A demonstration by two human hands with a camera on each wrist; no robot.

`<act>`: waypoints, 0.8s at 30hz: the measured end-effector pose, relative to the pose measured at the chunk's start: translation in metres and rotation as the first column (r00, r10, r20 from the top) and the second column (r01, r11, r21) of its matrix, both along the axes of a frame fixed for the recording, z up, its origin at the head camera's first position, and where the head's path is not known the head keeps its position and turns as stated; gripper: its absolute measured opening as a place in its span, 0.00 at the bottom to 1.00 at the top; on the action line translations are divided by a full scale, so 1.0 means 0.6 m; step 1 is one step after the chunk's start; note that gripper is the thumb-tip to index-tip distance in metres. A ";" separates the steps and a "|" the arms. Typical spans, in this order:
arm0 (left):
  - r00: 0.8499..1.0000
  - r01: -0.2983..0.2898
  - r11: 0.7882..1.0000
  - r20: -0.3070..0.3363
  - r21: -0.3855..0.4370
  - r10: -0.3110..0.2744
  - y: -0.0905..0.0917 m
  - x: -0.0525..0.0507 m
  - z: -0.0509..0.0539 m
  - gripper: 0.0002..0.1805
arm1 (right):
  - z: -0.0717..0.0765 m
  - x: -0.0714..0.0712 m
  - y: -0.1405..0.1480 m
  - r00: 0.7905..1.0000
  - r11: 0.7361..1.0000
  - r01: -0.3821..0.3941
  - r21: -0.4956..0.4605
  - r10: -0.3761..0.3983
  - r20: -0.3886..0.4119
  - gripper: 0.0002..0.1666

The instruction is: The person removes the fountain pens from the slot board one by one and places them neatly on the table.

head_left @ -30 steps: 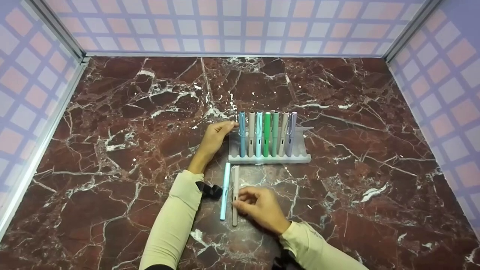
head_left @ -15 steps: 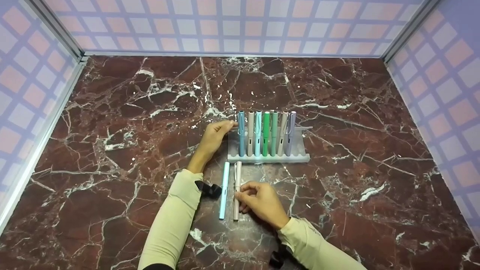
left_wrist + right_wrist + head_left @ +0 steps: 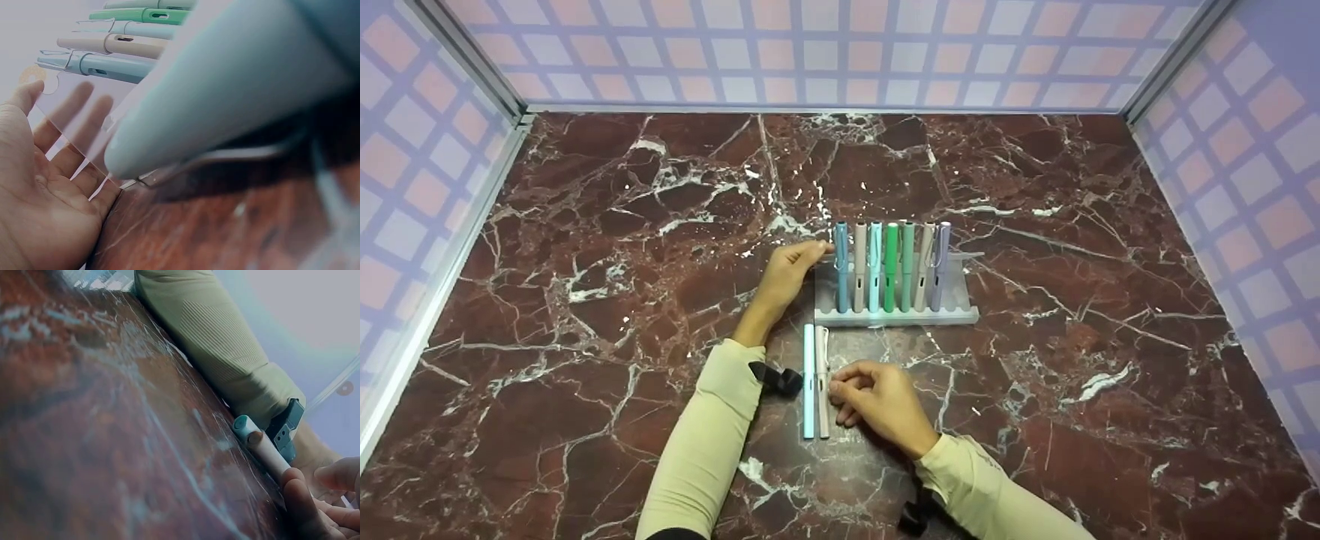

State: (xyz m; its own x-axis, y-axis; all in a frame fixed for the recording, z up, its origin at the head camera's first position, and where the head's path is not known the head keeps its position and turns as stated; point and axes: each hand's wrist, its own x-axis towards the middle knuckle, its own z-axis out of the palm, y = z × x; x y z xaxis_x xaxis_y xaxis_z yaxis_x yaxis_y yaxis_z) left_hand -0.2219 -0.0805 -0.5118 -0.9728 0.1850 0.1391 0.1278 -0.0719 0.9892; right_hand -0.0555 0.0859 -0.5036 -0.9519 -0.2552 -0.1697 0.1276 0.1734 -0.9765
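Observation:
My left hand (image 3: 791, 274) holds the upper left corner of a clear pen stand (image 3: 896, 319). In the left wrist view its fingers lie behind the see-through panel (image 3: 84, 121), with the thumb at the edge. Several capped pens stand in a row there, from a blue pen (image 3: 841, 270) to a purple pen (image 3: 940, 266). On the table before the stand, a light blue pen (image 3: 809, 382) and a beige pen (image 3: 823, 352) lie side by side. My right hand (image 3: 885, 409) has loosely bent fingertips against or just beside the beige pen; contact is unclear.
The dark red marbled tabletop (image 3: 1072, 420) is bounded by checkered panels (image 3: 840, 52) at the back and both sides. A black wrist camera (image 3: 780, 379) on the left sleeve sits close to the light blue pen. The stand's front ledge has grooves.
The beige pen has moved forward, then left, and now lies next to the light blue pen. My right hand went forward with it, and its grip has loosened. The left hand stayed put.

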 end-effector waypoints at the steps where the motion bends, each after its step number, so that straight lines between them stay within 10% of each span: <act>1: 1.000 0.002 1.000 -0.002 0.002 -0.002 0.000 0.000 0.000 0.14 | 0.001 0.000 0.000 1.000 1.000 0.000 0.002 0.000 -0.001 0.10; 10: 1.000 0.006 1.000 0.007 -0.004 -0.006 -0.001 -0.001 -0.001 0.14 | -0.006 -0.016 0.014 1.000 0.997 -0.023 -0.078 0.022 -0.006 0.11; 16: 1.000 0.003 1.000 0.002 -0.001 -0.003 0.000 0.001 0.002 0.14 | -0.015 -0.054 0.049 0.974 0.993 0.074 -0.093 -0.092 -0.208 0.08; 19: 1.000 0.006 1.000 0.000 0.001 -0.006 0.000 0.001 0.000 0.14 | -0.019 -0.076 0.071 0.876 0.977 0.215 -0.007 -0.196 -0.440 0.04; 24: 1.000 0.013 1.000 -0.008 0.013 -0.013 -0.001 0.001 -0.001 0.14 | -0.015 -0.107 0.106 0.558 0.836 0.548 0.034 -0.335 -0.759 0.04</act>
State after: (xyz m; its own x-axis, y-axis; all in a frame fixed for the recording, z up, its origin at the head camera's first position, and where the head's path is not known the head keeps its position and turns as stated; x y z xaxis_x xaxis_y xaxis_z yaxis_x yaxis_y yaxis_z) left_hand -0.2216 -0.0808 -0.5124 -0.9691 0.1962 0.1493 0.1346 -0.0862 0.9871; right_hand -0.1196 0.1495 -0.5125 -0.7771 0.1795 0.6032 -0.4418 0.5270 -0.7260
